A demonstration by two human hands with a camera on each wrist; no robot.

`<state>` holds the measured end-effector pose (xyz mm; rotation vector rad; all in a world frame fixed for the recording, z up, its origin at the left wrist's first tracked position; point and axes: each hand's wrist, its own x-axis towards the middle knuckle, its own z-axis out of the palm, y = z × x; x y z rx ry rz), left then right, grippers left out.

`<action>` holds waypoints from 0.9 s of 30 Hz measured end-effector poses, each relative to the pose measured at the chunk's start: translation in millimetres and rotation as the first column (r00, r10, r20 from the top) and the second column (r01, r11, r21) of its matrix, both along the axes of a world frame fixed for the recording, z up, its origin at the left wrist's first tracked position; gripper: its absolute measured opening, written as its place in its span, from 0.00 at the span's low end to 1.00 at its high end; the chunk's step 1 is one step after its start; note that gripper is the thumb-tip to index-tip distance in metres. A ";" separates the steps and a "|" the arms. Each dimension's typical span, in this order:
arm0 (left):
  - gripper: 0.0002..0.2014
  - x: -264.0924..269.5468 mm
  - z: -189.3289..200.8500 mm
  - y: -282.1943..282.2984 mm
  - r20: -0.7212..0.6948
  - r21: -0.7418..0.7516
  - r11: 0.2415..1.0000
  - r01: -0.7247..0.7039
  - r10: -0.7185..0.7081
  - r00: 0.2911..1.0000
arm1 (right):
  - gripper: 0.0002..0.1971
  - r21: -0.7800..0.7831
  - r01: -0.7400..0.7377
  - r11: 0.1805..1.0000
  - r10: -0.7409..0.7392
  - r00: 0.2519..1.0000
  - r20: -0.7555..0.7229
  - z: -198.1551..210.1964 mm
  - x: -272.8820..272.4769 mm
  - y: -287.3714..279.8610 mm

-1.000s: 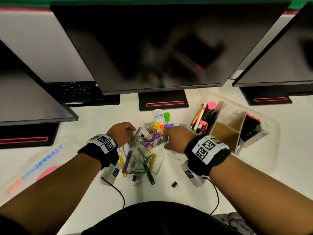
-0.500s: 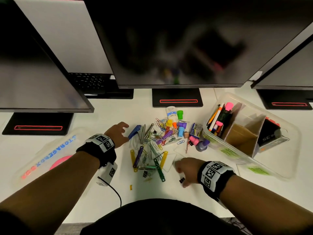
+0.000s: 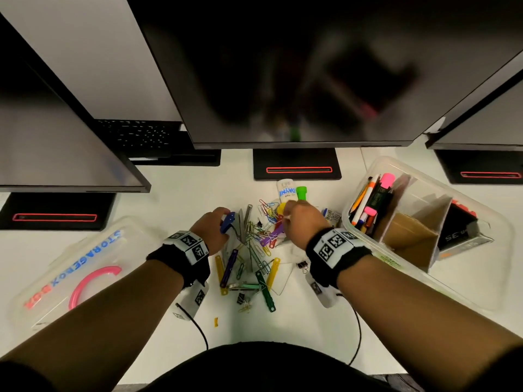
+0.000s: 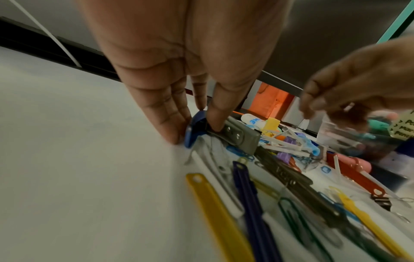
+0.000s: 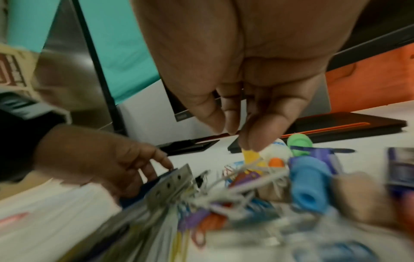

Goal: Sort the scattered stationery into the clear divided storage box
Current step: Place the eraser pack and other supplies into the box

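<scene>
A pile of loose stationery (image 3: 254,250) lies on the white desk: paper clips, coloured fastener strips, caps and a blue-and-metal stapler (image 3: 228,220). My left hand (image 3: 223,224) pinches the stapler's blue end (image 4: 195,127) between thumb and fingers. My right hand (image 3: 288,213) hovers over the pile's far side, fingertips down on a yellow cap (image 5: 251,154). A small silvery piece (image 4: 349,106) shows between its curled fingers. The clear divided box (image 3: 467,292) stands at the right, holding pens (image 3: 368,205), a cardboard divider and a black box (image 3: 458,230).
The box lid (image 3: 70,264) with a pink handle lies at the left. Monitors overhang the desk's back; a black stand base (image 3: 297,168) sits behind the pile. A white glue tube (image 3: 285,190), green cap (image 3: 301,192) and black binder clip (image 3: 302,265) lie around the pile.
My right hand dipped to the desk's front by the black binder clip, then came back up to the pile's far side. My left hand closed on the stapler's blue end.
</scene>
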<state>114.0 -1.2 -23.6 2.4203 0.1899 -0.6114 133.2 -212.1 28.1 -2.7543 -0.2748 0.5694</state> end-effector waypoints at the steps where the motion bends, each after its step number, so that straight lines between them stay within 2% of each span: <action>1: 0.27 -0.4 0.8 0.7 -0.007 0.004 1.000 0.000 0.000 1.000 | 0.15 0.031 0.053 0.998 -0.053 0.998 -0.018 -0.6 10.3 7.7; 3: 0.27 -1.1 1.1 3.3 -0.033 0.030 1.000 -0.007 0.008 0.999 | 0.23 0.053 0.141 0.989 -0.137 0.988 -0.071 -4.4 28.8 20.0; 5: 0.27 -1.5 0.3 7.2 -0.059 0.077 0.997 -0.018 0.022 0.998 | 0.28 -0.016 0.184 0.983 -0.185 0.977 -0.107 -9.4 43.3 26.6; 9: 0.21 -2.0 -0.7 11.0 -0.068 0.155 0.988 0.013 -0.002 0.998 | 0.29 -0.238 0.107 0.965 -0.148 0.976 -0.163 -20.6 59.1 25.7; 12: 0.15 -2.6 -1.1 10.6 -0.055 0.191 0.981 0.030 -0.020 0.998 | 0.33 -0.253 0.095 0.963 -0.141 0.975 -0.171 -29.3 56.8 20.4; 15: 0.15 -3.8 -1.6 10.5 -0.061 0.211 0.977 0.031 -0.018 0.998 | 0.31 -0.254 0.059 0.965 -0.095 0.987 -0.131 -33.5 50.1 17.9; 19: 0.15 -4.6 -1.9 9.5 -0.087 0.235 0.971 0.053 -0.034 0.996 | 0.27 -0.335 -0.053 0.941 0.044 0.998 -0.034 -34.8 38.5 24.3; 25: 0.14 -7.0 -0.2 2.5 -0.088 0.286 0.954 0.095 -0.073 0.993 | 0.18 -0.290 0.002 0.957 0.008 1.000 0.030 -26.2 35.5 24.4; 27: 0.14 -6.3 1.5 0.7 -0.100 0.318 0.941 0.118 -0.091 0.991 | 0.16 -0.223 0.062 0.973 -0.054 0.998 0.044 -20.4 35.3 22.9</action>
